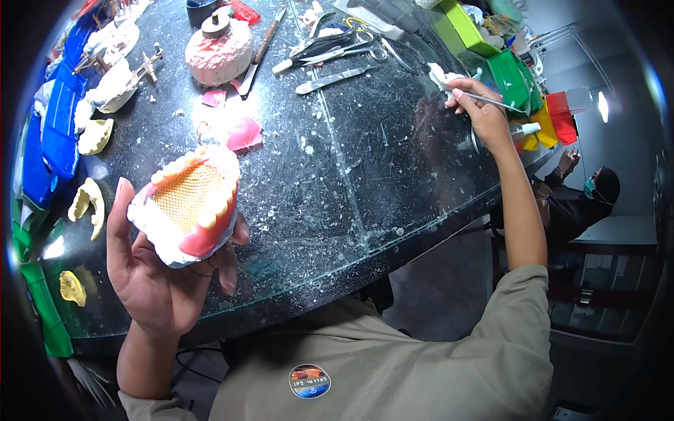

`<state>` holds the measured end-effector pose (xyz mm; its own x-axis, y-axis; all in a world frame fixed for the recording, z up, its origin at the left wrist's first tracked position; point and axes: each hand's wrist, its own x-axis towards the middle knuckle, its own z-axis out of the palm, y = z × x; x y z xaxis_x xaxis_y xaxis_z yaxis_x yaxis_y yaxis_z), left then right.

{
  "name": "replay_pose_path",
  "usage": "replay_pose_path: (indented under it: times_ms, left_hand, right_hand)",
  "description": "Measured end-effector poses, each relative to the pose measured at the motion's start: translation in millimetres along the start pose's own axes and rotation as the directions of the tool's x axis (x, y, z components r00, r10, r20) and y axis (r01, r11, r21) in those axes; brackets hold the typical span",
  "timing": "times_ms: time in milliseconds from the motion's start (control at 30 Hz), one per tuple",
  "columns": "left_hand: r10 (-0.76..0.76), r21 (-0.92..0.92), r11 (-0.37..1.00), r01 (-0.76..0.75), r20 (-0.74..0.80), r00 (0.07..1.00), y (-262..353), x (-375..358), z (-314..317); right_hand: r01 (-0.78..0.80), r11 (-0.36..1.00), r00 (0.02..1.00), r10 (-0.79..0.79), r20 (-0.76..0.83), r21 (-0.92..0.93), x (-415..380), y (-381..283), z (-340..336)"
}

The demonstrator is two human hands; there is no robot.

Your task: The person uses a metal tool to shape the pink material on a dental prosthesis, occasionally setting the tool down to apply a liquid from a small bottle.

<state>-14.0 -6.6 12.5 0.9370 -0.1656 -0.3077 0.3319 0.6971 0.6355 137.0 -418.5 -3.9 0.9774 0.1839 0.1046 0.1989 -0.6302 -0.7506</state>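
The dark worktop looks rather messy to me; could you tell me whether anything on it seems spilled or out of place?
Yes: white crumbs and dust are scattered across the worktop, thickest around the pink wax scraps. The left hand holds the denture model; the right hand holds a thin metal tool.

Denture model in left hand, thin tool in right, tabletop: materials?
Pink-and-white denture model: likely glossy pink wax on matte white plaster, with a yellow mesh centre. Slim silver tool: looks like metal, shiny. Dark tabletop: seemingly glass, reflective, scratched, dusted with white debris.
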Motion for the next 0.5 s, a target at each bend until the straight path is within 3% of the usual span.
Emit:
replay_pose_path:
  times_ms: [233,467,500]
  left_hand:
    - [-0.009,-0.006,1.0,0.009,0.003,1.0,0,1,-2]
    - [-0.009,0.005,1.0,0.01,-0.053,0.999,0,1,2]
    - [-0.015,0.001,1.0,0.015,-0.063,0.998,1,0,2]
  right_hand:
    - [-0.004,0.991,0.998,0.012,0.055,-0.137,-7,-21,6]
    - [-0.17,0.985,0.971,0.168,0.171,-0.004,-4,-37,-6]
    - [-0.153,0.988,0.98,0.148,0.133,0.032,-3,-36,-11]
